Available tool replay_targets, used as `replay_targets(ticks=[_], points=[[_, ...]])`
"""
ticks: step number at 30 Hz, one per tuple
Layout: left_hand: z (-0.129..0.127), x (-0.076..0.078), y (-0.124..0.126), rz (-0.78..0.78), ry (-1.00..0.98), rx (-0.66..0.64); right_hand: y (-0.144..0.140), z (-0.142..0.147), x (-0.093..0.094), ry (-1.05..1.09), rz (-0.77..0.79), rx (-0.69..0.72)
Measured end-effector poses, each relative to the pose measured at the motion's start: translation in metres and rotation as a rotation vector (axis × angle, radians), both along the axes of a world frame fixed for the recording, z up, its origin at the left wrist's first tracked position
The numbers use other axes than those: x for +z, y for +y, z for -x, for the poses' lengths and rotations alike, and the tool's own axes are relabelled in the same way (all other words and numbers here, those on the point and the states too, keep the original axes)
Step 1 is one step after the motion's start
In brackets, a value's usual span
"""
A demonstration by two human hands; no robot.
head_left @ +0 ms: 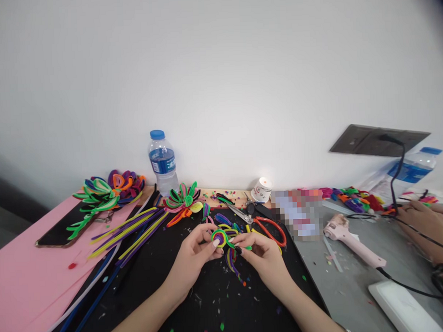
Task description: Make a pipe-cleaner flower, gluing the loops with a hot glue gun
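Between my two hands is a coiled pipe-cleaner spiral in green, yellow and purple. My left hand pinches the coil from its left side, thumb over its front. With thumb and fingertips, my right hand grips the green pipe-cleaner end at the coil's right side. Multicoloured pipe-cleaner pieces lie just beneath and behind the fingers on a black mat. Red-handled scissors rest behind my right hand. Partly hidden by the hands is where the coil meets the pieces below.
Loose pipe cleaners, pipe-cleaner flowers and a phone lie left. A water bottle and paper cup stand at the wall. Rightward are a corded glue gun, a white box and another person's hand.
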State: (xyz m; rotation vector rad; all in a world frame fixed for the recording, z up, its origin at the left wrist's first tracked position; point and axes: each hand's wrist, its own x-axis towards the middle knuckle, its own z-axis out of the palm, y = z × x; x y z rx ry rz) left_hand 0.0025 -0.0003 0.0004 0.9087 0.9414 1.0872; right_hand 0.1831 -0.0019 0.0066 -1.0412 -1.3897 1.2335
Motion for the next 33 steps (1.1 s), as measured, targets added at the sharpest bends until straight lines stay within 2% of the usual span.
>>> replay_targets(ticks=[23,33], points=[[0.0,0.002,0.001,0.032,0.014,0.02,0.001,-0.002,0.008,0.064,0.081,0.019],[0.001,0.0,0.0,0.051,0.005,-0.04,0.0,-0.003,0.011,0.076,0.086,0.071]])
